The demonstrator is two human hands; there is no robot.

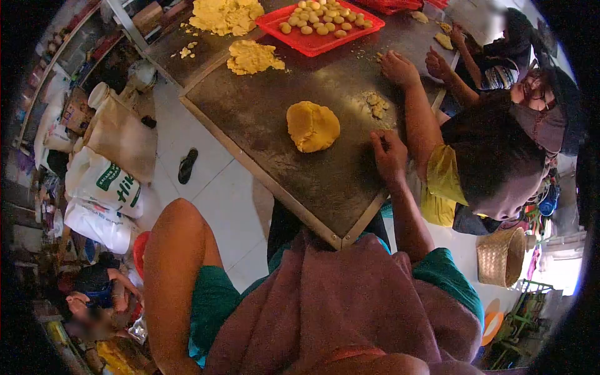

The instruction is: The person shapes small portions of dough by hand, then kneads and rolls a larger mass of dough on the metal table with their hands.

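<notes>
My right hand [390,157] rests at the right edge of the dark tabletop [250,119], thumb and fingers apart and slightly curled, with nothing visible between them. Just beyond its fingertips are small yellow dough crumbs [376,105]. A rounded, cracked lump of yellow dough [312,127] lies to the left of this hand, not touching it. My left arm is bent with the elbow raised at the lower left; its hand is out of view.
A red tray [290,39] of small dough balls stands at the back, beside loose yellow dough [253,57]. A co-worker's hands [400,67] are at the table's right side. Bags [103,187] and a sandal [187,166] lie left; a woven basket [500,256] stands right.
</notes>
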